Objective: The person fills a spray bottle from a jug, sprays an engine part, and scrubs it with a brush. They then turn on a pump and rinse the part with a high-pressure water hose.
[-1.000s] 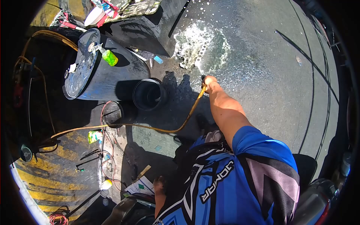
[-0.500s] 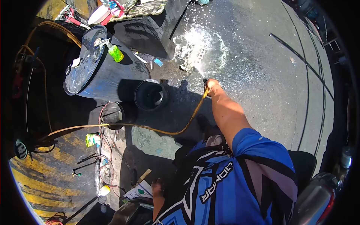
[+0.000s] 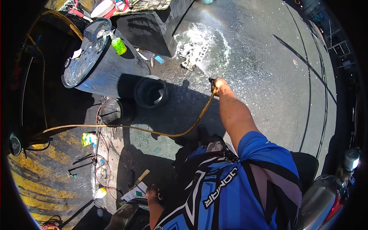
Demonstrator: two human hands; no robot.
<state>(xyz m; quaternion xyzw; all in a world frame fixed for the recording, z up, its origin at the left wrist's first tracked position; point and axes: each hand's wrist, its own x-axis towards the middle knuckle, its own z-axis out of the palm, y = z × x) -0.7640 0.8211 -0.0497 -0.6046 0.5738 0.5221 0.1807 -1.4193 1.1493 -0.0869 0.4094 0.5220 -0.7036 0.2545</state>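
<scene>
My right hand (image 3: 220, 86), on an outstretched arm, is closed around the dark spray nozzle (image 3: 211, 81) of a yellow hose (image 3: 202, 117). A white jet leaves the nozzle and strikes a metal engine part full of round holes, which looks like a cylinder head (image 3: 193, 55). The part lies on the wet ground amid white foam and runoff. Low in the view, my left hand (image 3: 154, 192) is in shadow beside a white printed carton (image 3: 137, 192) and a wooden piece (image 3: 142, 177). Its fingers are too dark to read.
A big blue drum (image 3: 111, 71) on the left carries a green spray bottle (image 3: 118, 45). Beside it stand a black bucket (image 3: 150, 93) and a smaller bucket (image 3: 111, 110). A dark block (image 3: 147, 30) borders the wet ground. Part of a motorcycle (image 3: 324, 199) is at lower right.
The view has shifted slightly. Spray that splashed brightly over the metal part has thinned, so its holes show more clearly. My right hand still grips the nozzle.
</scene>
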